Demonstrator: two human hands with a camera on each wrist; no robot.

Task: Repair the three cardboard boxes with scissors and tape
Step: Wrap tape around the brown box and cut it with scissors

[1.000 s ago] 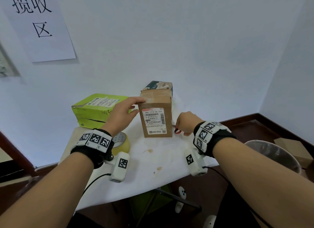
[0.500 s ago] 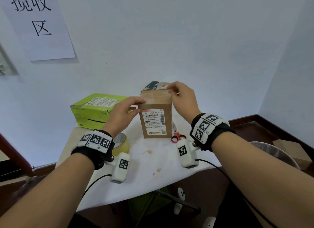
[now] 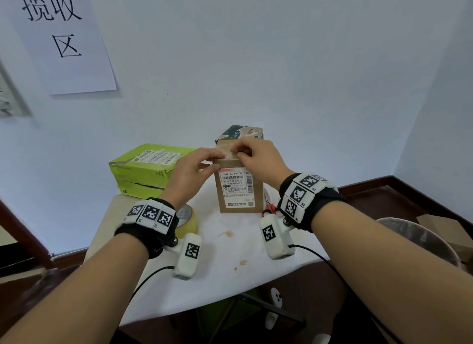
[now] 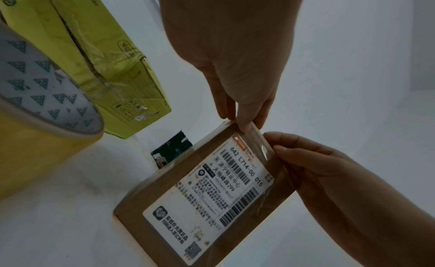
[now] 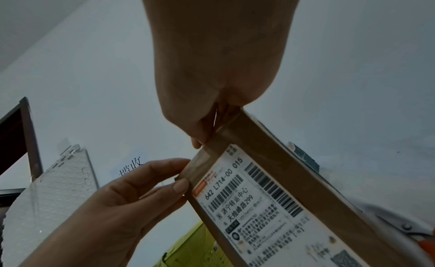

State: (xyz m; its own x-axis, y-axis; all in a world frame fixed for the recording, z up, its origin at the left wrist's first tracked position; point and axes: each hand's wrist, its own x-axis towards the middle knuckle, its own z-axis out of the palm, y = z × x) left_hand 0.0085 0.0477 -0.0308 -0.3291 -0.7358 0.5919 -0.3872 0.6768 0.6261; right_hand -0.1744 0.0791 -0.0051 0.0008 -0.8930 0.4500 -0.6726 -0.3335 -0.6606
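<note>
On the white counter (image 3: pixel 220 274) we see the brown box (image 3: pixel 240 190) standing upright, shipping label facing us, with the dark box (image 3: pixel 243 132) just behind it and the green box (image 3: pixel 143 169) to its left. Our left hand (image 3: pixel 190 173) pinches the brown box's top left corner between thumb and fingers. Our right hand (image 3: pixel 258 159) has its fingers curled onto a strip of clear tape (image 4: pixel 261 140) at the top edge. The tape roll (image 3: pixel 188 219) sits near our left wrist; the scissors (image 3: pixel 268 206) lie just right of the brown box.
</note>
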